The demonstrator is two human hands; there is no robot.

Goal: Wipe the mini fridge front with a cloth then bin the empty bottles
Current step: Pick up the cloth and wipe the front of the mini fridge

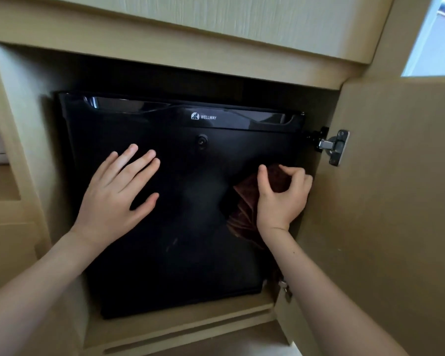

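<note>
A black mini fridge with a white WELLWAY logo sits inside a beige wooden cabinet niche, its door shut. My left hand lies flat on the left half of the fridge front, fingers spread. My right hand grips a dark brown cloth against the right side of the fridge front; the cloth hangs down below the hand and wrist. No bottles are in view.
The cabinet door stands open at the right, hung on a metal hinge. The cabinet frame surrounds the fridge, with a wooden ledge under it. A bright window shows at the top right.
</note>
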